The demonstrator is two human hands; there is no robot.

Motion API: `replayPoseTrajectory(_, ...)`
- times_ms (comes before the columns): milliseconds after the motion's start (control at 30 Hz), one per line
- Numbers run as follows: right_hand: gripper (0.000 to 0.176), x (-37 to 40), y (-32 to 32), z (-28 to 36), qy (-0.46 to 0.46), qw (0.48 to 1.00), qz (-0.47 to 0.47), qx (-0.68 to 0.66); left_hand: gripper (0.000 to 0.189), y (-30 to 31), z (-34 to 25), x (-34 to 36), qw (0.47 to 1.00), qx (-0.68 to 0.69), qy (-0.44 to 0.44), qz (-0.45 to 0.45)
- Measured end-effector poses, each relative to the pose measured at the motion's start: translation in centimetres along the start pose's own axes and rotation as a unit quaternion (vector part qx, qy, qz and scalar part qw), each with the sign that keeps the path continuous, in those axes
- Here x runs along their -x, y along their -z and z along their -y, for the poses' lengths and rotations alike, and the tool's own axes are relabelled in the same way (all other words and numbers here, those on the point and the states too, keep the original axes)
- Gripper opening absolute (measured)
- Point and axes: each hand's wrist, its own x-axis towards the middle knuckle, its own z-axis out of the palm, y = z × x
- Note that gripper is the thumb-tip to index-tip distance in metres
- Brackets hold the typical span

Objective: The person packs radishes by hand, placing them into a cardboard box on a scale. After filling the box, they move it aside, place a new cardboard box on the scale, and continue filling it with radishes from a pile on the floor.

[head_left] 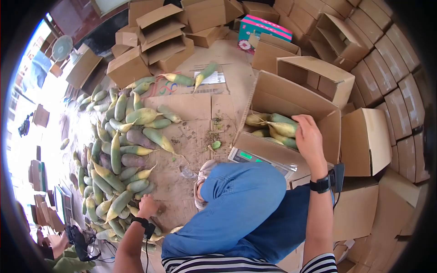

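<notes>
Green-and-pale radishes (pixel 119 204) lie in a large heap on the floor to my left, a few of them purplish. My left hand (pixel 148 207) reaches down at the near right edge of this heap, fingers apart and beside the radishes, holding nothing that I can see. My right hand (pixel 309 137) is inside an open cardboard box (pixel 291 98), its fingers curled over the end of a green radish (pixel 283 129). Several other radishes lie in the box around it. The box rests on a scale (pixel 246 155) with a lit green display.
Open cardboard boxes (pixel 161 34) stand at the back, near a teal-and-pink box (pixel 264 32). Closed cartons (pixel 382 75) are stacked along the right. Loose leaves and dirt (pixel 214 136) litter the floor cardboard. Another person's hand (pixel 60 245) shows at lower left.
</notes>
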Motion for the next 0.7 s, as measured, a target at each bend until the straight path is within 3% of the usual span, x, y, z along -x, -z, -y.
replayPoseTrajectory(133,0.022,-0.9,-0.6,0.1,0.020,0.998,-0.050,-0.027,0.044,-0.1,1.0,-0.8,0.997,0.054,0.029,-0.043)
replayPoseTrajectory(300,0.020,-1.3,-1.6,2.9,-0.011,0.999,-0.005,-0.048,0.042,-1.1,2.2,-2.2,0.994,0.084,-0.005,-0.065)
replayPoseTrajectory(433,0.020,-1.5,-2.6,3.3,0.036,0.999,0.011,-0.014,0.038,-0.7,3.0,-3.7,0.996,0.031,0.007,-0.089)
replayPoseTrajectory(500,0.021,-1.6,-3.0,3.6,0.032,0.999,0.022,-0.020,0.037,-1.1,4.0,-5.0,0.974,-0.039,-0.034,-0.219)
replayPoseTrajectory(533,0.021,-1.6,-3.2,3.6,0.030,0.999,0.027,-0.016,0.041,-1.0,4.3,-5.7,0.971,-0.057,-0.032,-0.228)
replayPoseTrajectory(633,0.021,-1.6,-3.5,3.8,0.035,0.999,0.039,0.002,0.043,-0.9,5.4,-7.9,0.983,-0.083,-0.051,-0.153)
replayPoseTrajectory(700,0.021,-1.6,-3.5,3.5,0.050,0.998,0.037,0.019,0.032,-1.1,5.3,-8.2,0.981,-0.113,-0.046,-0.148)
